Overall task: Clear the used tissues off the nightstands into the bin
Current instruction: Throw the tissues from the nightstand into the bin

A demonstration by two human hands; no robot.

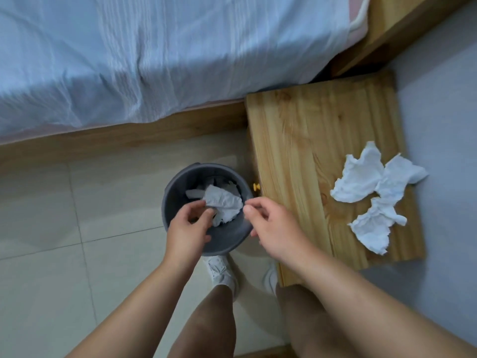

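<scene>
My left hand (188, 226) pinches a tissue (225, 205) over the bin (229, 241), my right hand (272, 226) curled beside it, hold unclear; released off-centre, it could miss the rim.

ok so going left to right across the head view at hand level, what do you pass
left hand → crumpled tissue in its fingers → right hand → loose tissues on the nightstand

The left grip (189, 223) and right grip (271, 226) are bare, and so are both forearms (144, 293) as far as the view reaches. The legs (206, 321) are bare too. On the feet are white shoes (220, 272); the left one shows a textured upper, perhaps mesh or lacing, but blur hides the detail.
</scene>
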